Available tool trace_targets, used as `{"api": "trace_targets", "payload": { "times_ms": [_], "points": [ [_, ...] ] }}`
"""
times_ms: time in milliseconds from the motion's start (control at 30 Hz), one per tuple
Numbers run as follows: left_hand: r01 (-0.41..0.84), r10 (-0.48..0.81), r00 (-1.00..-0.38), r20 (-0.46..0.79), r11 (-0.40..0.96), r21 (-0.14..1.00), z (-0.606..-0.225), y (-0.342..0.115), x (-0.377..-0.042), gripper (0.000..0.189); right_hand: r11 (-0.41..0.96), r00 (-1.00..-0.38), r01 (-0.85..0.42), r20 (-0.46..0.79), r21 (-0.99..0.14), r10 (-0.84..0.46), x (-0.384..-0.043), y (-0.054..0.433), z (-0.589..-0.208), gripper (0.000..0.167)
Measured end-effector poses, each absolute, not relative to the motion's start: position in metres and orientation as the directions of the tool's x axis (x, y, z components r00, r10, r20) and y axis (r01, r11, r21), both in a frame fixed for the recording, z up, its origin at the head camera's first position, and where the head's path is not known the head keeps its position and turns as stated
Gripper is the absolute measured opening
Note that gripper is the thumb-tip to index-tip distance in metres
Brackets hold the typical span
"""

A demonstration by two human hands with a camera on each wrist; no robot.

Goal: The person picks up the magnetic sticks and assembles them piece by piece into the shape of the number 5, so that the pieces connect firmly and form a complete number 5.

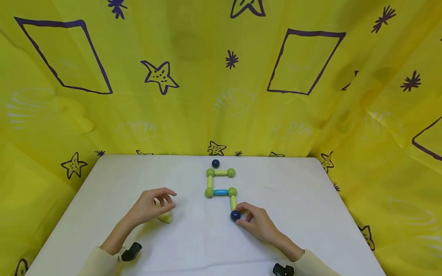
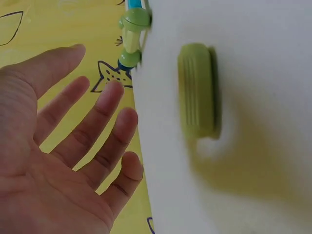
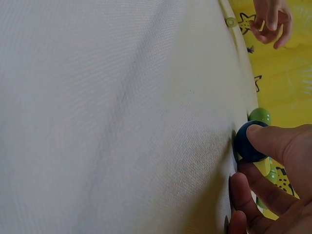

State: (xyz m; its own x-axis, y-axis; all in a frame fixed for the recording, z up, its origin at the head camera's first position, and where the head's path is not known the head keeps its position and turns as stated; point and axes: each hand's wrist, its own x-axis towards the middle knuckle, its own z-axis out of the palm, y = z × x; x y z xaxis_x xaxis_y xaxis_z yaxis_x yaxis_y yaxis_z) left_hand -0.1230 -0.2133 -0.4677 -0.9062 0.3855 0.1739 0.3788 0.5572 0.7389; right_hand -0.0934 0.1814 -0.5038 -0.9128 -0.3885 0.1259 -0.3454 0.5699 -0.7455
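Observation:
My right hand (image 1: 259, 225) pinches a dark blue ball (image 1: 235, 216) between thumb and fingers, at the near end of a pale green rod (image 1: 233, 203). That rod runs up to a figure of green balls (image 1: 232, 191), pale green rods (image 1: 221, 173) and one light blue rod (image 1: 221, 192), lying on the white table. Over the table to the left, my left hand (image 1: 150, 207) holds nothing, fingers loosely bent. Below it lies a green grooved piece (image 2: 197, 90), partly hidden by the hand in the head view. The right wrist view shows the thumb on the blue ball (image 3: 249, 141).
Another dark blue ball (image 1: 215, 163) sits behind the figure, near the far edge of the white table (image 1: 293, 191). A yellow patterned curtain (image 1: 193, 115) rises at the back and along both sides.

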Motion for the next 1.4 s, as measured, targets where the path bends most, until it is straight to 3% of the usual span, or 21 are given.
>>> {"api": "trace_targets", "payload": {
  "times_ms": [367,800,1400],
  "points": [
    [0.414,0.495,-0.864,0.09,0.598,0.686,-0.476,-0.234,-0.115,0.041,0.565,-0.91,-0.356,0.141,-0.744,-0.389,-0.093,0.182,-0.504,0.033],
    [0.462,0.545,-0.831,0.112,0.563,0.685,-0.488,-0.238,-0.114,0.031,0.557,-0.905,-0.371,0.153,-0.743,-0.398,-0.094,0.182,-0.503,0.033],
    [0.446,0.544,-0.835,0.08,0.585,0.678,-0.491,-0.237,-0.114,0.026,0.559,-0.909,-0.357,0.14,-0.748,-0.394,-0.094,0.182,-0.503,0.032]
  ]
}}
